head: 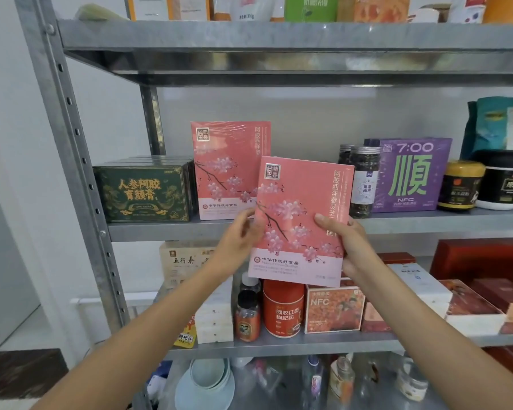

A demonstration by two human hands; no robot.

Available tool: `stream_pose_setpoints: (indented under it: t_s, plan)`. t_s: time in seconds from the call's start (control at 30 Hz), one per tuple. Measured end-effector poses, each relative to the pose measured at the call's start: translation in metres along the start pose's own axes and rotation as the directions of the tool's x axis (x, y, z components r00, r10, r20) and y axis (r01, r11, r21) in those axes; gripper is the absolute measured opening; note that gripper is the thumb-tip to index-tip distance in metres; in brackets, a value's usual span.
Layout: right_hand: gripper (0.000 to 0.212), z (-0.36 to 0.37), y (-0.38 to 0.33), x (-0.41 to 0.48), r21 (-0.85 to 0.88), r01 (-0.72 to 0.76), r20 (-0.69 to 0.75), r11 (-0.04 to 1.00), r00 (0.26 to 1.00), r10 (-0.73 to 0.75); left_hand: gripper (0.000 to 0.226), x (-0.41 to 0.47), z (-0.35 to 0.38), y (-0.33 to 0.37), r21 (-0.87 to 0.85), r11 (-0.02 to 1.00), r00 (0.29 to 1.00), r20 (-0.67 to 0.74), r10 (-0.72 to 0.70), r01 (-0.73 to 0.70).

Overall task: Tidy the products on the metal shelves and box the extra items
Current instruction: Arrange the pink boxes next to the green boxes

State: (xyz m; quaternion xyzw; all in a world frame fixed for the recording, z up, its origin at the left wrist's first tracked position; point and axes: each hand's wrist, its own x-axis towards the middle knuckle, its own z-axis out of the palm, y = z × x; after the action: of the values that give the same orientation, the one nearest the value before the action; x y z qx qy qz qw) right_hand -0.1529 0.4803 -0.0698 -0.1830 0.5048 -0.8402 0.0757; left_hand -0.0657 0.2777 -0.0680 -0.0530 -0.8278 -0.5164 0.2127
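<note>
A pink box with a blossom print [301, 220] is held upright in front of the middle metal shelf [148, 229]. My left hand [237, 241] touches its left edge, blurred. My right hand [350, 241] grips its right edge, thumb on the front. Behind it, a matching pink box [225, 170] stands upright on the shelf, partly covered by the held one.
On the middle shelf: dark green boxes [144, 192] at left, two glass jars [363, 182], a purple box [412, 176], and dark jars [459, 184] at right. The lower shelf [279, 344] carries red cans, bottles, white and red boxes. Bowls [211, 377] sit below.
</note>
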Motion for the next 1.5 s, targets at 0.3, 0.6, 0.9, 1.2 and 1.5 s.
stream_pose_setpoints:
  t_s: [0.3,0.6,0.9,1.2,1.5]
  plan:
    - [0.058,0.004,-0.008,-0.020,-0.101,-0.224,0.214,0.969,0.947,0.241,0.058,0.000,0.005,0.001,-0.221,0.957,0.966,-0.132,-0.221,0.189]
    - [0.064,0.009,-0.010,-0.073,-0.505,-0.073,-0.042,0.860,0.997,0.060,0.075,-0.018,0.006,0.019,0.472,0.881,0.993,-0.115,0.040,0.019]
    - [0.067,0.038,0.021,-0.115,-0.994,-0.042,-0.083,0.105,0.899,-0.430,0.071,-0.069,0.053,0.063,-0.415,0.897,0.973,0.220,-0.064,0.153]
    - [0.090,0.042,0.035,-0.132,-0.925,0.220,0.152,0.308,0.961,-0.230,0.035,-0.067,0.047,0.049,-0.456,0.866,0.968,-0.035,-0.249,0.206]
    - [0.083,-0.019,0.023,-0.103,0.086,-0.501,0.132,0.861,0.862,0.489,0.041,-0.063,0.009,0.053,-0.379,0.884,0.961,0.062,-0.269,0.273]
